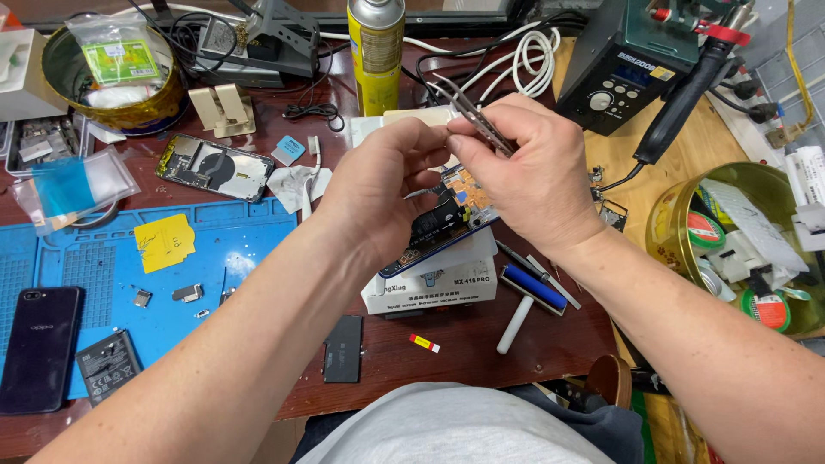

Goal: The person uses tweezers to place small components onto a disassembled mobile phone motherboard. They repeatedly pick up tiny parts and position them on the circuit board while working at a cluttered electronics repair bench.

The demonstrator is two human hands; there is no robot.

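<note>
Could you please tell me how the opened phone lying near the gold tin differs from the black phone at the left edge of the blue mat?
The opened phone with its back removed shows its inner parts and a round dark coil; the glossy black phone is closed, its back cover on. The opened one lies slanted on the dark wooden table, the black one nearly upright on the blue work mat. Both lie flat, away from either hand.

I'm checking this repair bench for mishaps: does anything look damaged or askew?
Nothing looks spilled. The opened phone under both hands lies tilted on a white box, overhanging it, and another phone lies backless by the blue mat.
</note>
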